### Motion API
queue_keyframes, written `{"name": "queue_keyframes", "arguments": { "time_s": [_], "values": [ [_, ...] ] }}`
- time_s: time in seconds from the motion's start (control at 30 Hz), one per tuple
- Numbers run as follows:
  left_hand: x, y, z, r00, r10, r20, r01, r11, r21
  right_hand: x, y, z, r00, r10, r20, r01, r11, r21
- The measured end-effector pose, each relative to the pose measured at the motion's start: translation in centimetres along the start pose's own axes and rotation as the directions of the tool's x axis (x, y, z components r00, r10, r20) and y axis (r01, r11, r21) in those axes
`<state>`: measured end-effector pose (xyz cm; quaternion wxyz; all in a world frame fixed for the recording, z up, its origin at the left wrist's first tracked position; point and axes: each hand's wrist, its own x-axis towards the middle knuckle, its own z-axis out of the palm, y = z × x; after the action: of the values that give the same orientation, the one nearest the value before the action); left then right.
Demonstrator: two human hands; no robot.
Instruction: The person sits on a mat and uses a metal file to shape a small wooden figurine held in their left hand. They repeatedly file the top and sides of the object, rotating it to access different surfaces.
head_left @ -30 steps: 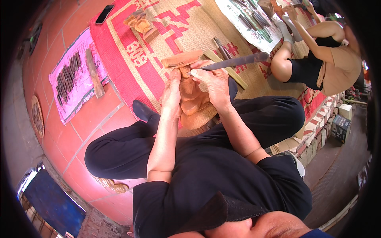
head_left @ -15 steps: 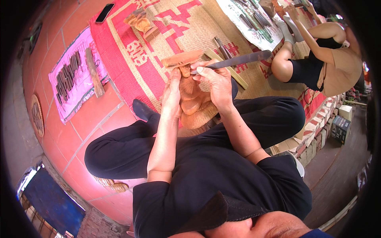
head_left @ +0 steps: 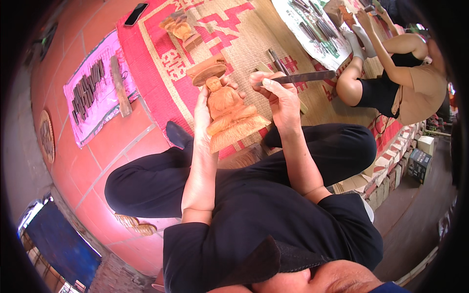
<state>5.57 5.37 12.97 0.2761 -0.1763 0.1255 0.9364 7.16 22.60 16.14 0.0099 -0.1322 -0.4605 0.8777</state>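
Wooden figure [head_left: 225, 103] turned, dark tool [head_left: 310, 77] drawn away, orange-brown, seated, apparently robed

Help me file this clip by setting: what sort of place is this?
Most likely a wood-carving workspace: the left hand holds a carved seated figure, the right hand a long dark tool; slim dark tools lie on a pink cloth; another carving sits on the woven mat.

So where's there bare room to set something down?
Bare: tiles between pink cloth and left knee; mat between far carving and white sheet. Crowded: cloth and sheet, with tools; centre, where the left hand holds a figure, the right hand a long tool.
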Motion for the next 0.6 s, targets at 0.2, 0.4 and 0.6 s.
{"name": "queue_keyframes", "arguments": {
  "time_s": [0.2, 0.4, 0.6],
  "values": [
    [-0.3, -0.1, 0.6, 0.981, 0.173, -0.091, -0.169, 0.984, 0.050, -1.0, 1.5, 0.8, 0.995, 0.079, -0.059, -0.059, 0.957, 0.284],
    [-0.4, -0.9, 0.7, 0.954, 0.287, -0.085, -0.288, 0.958, 0.002, -0.6, 2.3, 0.5, 0.988, -0.020, -0.154, 0.059, 0.965, 0.254],
    [-1.3, -2.1, 2.6, 0.958, 0.258, 0.128, -0.263, 0.965, 0.023, 0.4, 1.8, -0.7, 0.951, 0.141, -0.273, -0.015, 0.908, 0.418]
  ]
}}
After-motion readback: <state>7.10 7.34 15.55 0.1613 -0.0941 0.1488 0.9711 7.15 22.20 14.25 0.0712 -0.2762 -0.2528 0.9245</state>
